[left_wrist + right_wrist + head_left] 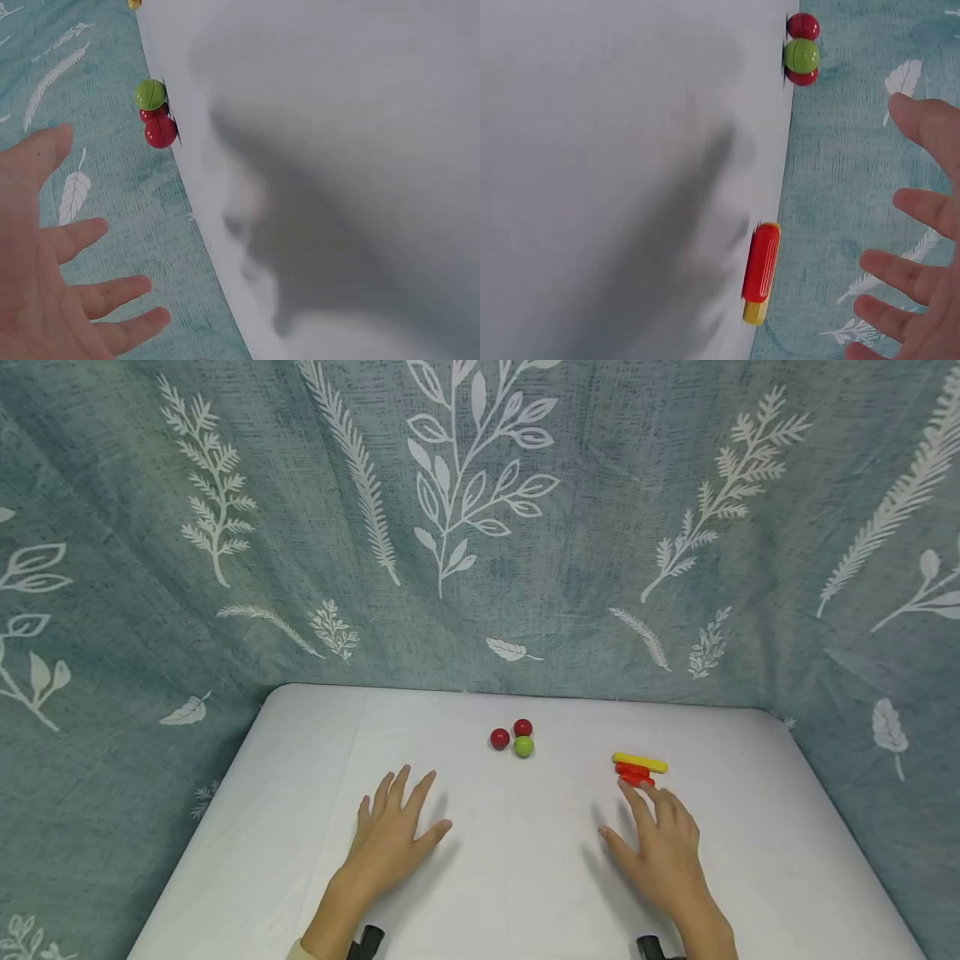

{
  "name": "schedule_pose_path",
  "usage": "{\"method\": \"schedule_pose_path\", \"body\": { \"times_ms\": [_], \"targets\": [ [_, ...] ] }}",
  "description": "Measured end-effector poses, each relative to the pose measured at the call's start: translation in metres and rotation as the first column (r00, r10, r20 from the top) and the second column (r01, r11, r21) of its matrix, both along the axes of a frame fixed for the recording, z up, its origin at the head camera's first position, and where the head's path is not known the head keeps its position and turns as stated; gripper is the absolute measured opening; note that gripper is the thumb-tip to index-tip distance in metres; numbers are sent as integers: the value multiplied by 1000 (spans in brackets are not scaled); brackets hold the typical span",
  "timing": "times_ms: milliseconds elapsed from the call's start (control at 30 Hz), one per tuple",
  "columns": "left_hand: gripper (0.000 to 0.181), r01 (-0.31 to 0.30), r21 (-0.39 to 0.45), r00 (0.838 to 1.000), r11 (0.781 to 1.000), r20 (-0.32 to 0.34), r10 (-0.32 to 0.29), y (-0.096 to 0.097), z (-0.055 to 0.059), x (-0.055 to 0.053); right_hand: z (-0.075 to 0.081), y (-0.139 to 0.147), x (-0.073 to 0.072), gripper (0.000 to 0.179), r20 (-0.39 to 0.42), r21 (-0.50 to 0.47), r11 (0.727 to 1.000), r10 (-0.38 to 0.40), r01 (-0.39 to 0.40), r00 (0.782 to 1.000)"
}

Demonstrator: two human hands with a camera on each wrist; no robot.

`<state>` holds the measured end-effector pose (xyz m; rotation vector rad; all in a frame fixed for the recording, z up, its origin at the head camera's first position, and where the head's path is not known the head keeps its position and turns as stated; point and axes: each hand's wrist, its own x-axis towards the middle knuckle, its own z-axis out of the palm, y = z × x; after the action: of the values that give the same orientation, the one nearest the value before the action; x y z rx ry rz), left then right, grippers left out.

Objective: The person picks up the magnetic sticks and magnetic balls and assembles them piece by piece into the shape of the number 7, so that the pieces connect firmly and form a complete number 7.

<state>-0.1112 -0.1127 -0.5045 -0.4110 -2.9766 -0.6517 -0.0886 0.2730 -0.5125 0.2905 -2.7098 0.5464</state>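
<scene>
My left hand point(388, 839) hovers over the left half of the table with fingers spread, holding nothing; its shadow falls to the right. My right hand point(663, 852) hangs over the right half, fingers extended and apart, also holding nothing. In the head view its index and middle fingertips overlap the lower edge of two small red pieces point(634, 772). A yellow stick point(640, 762) lies just behind them. In the right wrist view a ribbed red piece point(762, 262) covers most of the yellow stick point(755, 312).
Two glossy red balls point(499, 739) and a green ball point(523, 746) sit clustered near the back middle of the white table point(420, 718). Behind the table hangs a blue-green curtain point(585, 543) with white leaf prints. Black straps or mounts point(366, 941) show by the wrists.
</scene>
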Motion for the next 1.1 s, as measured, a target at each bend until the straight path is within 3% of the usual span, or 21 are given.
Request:
{"method": "schedule_pose_path", "body": {
  "times_ms": [233, 567, 667, 900, 1100],
  "targets": [
    [68, 42, 54, 999, 998, -23, -41, 12, 4, -26, 2, 13, -10, 67, 27, -89, 995, -30, 32, 999],
    [57, 76, 147, 997, 986, -22, -73, 36, 1, -72, -5, 34, -35, 42, -24, -232, 970, -81, 73, 996],
    [55, 82, 178, 996, 980, 0, -84, 43, -3, -87, -8, 41, -44, 35, 8, -259, 962, -90, 89, 996],
    [54, 74, 263, 993, 962, 73, -96, 62, -11, -118, -15, 56, -65, 26, 91, -362, 931, -5, 38, 996],
    [54, 80, 341, 982, 937, 134, -133, 78, -22, -140, -18, 62, -70, 25, 211, -362, 927, -20, 97, 977]
  ]
}}
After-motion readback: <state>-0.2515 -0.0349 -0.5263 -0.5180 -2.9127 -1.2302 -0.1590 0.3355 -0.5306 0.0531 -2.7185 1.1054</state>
